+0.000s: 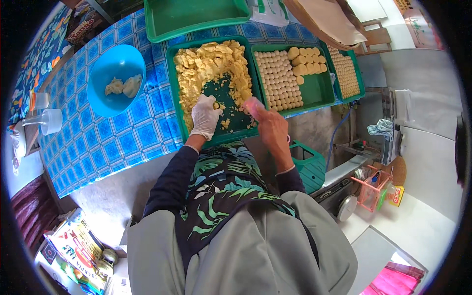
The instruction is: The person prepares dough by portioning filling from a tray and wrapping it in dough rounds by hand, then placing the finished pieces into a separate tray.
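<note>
My left hand (205, 116), in a thin whitish glove, is over the near left part of a green tray (171, 93). Its fingers are curled together around a small lump of yellow dough (216, 105). Crumbly yellow dough (211, 55) is heaped along the tray's far side and both flanks, with loose crumbs in the bared middle. At the tray's right edge my bare right hand (273, 129) is closed on a small pink piece (252, 106), blurred, that looks like plastic. Its exact kind does not show.
Right of the tray, a second green tray (319, 93) holds rows of small pale balls (278, 78) and larger yellow rounds (307, 60). Another ball-filled tray (347, 73) lies beyond. A blue bowl (114, 105) with white dough stands left, and an upper green tray (196, 17) lies behind.
</note>
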Demonstrator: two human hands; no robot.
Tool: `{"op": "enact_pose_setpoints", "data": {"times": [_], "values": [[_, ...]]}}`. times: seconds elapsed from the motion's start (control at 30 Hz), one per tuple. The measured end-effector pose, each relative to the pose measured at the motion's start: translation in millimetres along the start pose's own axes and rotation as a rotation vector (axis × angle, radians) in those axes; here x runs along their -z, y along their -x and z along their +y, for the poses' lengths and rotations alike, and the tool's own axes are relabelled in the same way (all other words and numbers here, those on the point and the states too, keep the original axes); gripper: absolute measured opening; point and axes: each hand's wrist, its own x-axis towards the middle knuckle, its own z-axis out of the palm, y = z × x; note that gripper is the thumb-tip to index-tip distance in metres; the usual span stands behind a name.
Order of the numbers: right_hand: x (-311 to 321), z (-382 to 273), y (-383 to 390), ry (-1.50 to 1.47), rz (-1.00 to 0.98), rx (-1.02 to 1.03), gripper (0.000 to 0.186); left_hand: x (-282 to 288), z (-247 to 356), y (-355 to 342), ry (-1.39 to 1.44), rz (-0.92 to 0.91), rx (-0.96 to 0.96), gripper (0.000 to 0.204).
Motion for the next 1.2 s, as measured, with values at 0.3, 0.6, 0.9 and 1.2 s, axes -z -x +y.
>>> {"op": "enact_pose_setpoints", "data": {"times": [0.3,0.6,0.9,1.2], "values": [[-27,-14,-55,0.191,-0.088,0.016,0.027,-17,28,-56,-0.031,-0.045,-0.176,0.040],[-74,-36,-45,0.286,0.050,0.230,0.043,-22,11,-45,0.151,0.034,-0.221,0.049],[-66,-24,-27,0.208,0.122,0.231,0.058,-30,15,-25,0.249,0.099,-0.196,0.026],[-55,-16,-45,-0.091,-0.014,0.151,0.067,-34,3,-51,0.335,0.054,0.064,0.039]]}}
